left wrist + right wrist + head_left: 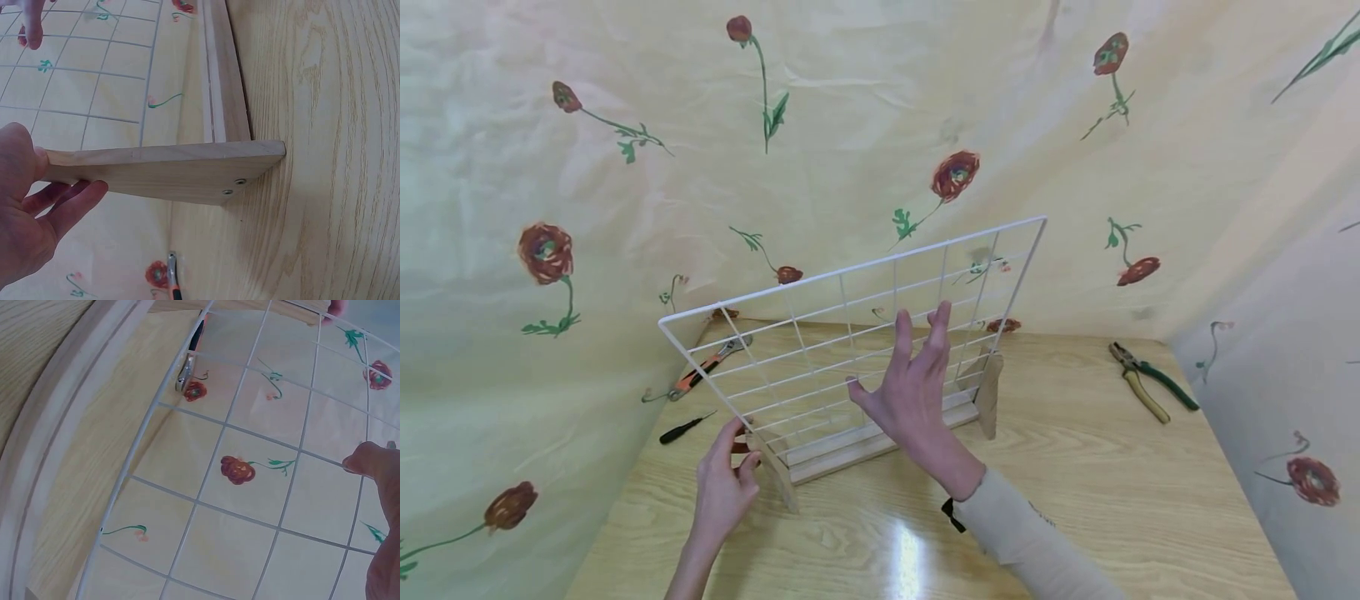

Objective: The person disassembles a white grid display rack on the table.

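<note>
A white wire grid panel (850, 270) stands tilted in a wooden stand, between a left side piece (778, 477) and a right side piece (989, 398). Wooden rails (850, 454) join the two at the bottom. My left hand (722, 485) grips the upper end of the left side piece, thumb and fingers on opposite faces; two screw heads (234, 186) show low on its outer face. In front of the grid, my right hand (913, 400) has its fingers spread and holds nothing. Whether its fingertips touch the wires I cannot tell.
Left of the stand lie an adjustable wrench (703, 372) with an orange-and-black handle and a black screwdriver (681, 431). Pliers (1150, 382) with green and yellow handles rest at the table's right. Flower-patterned cloth (850, 108) hangs behind and beside the wood-grain table (1075, 467).
</note>
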{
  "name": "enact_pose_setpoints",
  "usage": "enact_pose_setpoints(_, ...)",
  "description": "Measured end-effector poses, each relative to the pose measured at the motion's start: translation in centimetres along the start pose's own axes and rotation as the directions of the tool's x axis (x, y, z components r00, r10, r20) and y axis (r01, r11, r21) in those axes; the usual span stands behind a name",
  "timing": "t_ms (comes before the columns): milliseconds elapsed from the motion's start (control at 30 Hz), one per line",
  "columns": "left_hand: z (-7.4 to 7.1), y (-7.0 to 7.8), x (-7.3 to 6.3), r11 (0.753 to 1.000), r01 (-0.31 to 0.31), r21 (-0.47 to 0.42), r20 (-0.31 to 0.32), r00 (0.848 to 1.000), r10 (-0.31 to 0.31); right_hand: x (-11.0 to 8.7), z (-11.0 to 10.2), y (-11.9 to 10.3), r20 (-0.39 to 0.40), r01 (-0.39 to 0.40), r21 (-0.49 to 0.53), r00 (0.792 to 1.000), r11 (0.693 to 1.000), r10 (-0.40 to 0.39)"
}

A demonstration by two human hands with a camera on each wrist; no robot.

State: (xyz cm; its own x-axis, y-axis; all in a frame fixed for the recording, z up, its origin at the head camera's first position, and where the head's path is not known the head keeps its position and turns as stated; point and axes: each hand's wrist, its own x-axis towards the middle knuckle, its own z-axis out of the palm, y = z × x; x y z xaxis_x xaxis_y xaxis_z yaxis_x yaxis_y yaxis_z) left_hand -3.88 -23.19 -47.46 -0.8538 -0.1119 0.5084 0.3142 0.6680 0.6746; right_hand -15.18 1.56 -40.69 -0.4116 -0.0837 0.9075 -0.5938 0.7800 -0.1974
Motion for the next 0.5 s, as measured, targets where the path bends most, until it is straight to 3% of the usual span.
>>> enact_pose_setpoints(500,0.0,0.6,0.1,1.000,0.015,-0.008,0.008,1.000,-0.015,2.3,-1.1,-0.7,-0.005,0.013,0.015,1.000,1.000,-0.013)
